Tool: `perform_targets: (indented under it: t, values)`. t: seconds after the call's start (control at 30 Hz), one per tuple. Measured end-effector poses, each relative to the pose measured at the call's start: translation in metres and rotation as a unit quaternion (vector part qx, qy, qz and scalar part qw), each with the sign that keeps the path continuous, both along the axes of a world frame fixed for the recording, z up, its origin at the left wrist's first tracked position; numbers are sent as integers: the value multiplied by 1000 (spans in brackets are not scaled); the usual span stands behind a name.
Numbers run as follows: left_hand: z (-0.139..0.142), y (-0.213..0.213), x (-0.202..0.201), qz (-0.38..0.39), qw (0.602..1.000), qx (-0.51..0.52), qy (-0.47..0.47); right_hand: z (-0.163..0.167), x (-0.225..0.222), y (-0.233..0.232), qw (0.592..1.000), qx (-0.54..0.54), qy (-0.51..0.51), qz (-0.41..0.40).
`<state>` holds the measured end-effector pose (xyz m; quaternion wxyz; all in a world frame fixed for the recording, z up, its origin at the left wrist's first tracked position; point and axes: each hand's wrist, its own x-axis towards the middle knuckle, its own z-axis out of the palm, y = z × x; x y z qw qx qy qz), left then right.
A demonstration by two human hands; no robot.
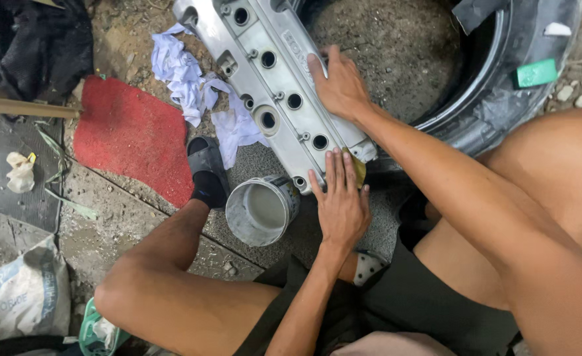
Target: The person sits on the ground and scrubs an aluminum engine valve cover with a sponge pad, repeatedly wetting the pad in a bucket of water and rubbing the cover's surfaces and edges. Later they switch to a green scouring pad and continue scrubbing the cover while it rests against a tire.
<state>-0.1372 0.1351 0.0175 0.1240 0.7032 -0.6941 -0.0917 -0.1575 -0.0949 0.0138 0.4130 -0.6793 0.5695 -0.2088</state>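
A silver metal engine cover (274, 86) lies slantwise on the ground, its near end resting just past the fingertips of the left hand (342, 204) and its far end running away up and to the left. The right hand (339, 86) lies flat on the cover's right edge, fingers (317, 69) stretched out and together, gripping nothing, palm pressed to the metal. The left hand is also flat, fingers (337, 168) straight and close together, pressing down on what looks like a yellowish pad or sponge (359, 168) against the cover's near end; only a sliver of it shows, so its kind is hard to tell. Neither hand is curled around anything.

Just left of the left hand's fingers stands a round white-grey bucket (261, 209), open at the top, touching or nearly touching the cover's near corner. Beyond it, further left, a foot in a dark sandal (206, 170) rests on the concrete. A crumpled white rag (192, 86) lies beside the cover's left edge, partly tucked under it, and a red mat (133, 135) is spread beyond the rag. To the right of the right hand's fingers a black tyre (502, 99) curves round, with a small green block (536, 72) sitting on its sidewall. A grey sack (21, 296) slumps at the lower left.
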Motion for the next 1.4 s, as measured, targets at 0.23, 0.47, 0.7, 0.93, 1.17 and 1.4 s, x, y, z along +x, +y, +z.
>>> perform_targets:
  t: [0.23,0.47,0.7,0.93,1.17,1.4]
  values:
    - [0,-3,-1,-2,1000,2,14,-2,-3,1,999,-25,-22,-5]
    - [-1,-13,10,20,998,-31,-45,1,-3,1,999,-26,-33,4]
    - [-2,-10,8,-2,997,-71,6,1,-2,2,1000,-22,-21,6]
    - [-4,-14,17,-12,996,-41,-72,2,-1,1,999,47,-24,13]
    - [-2,-19,19,7,997,-80,-6,2,-2,2,1000,-12,-22,6]
    - [-2,-43,22,77,986,-119,93,-3,-2,1,999,-23,-32,1]
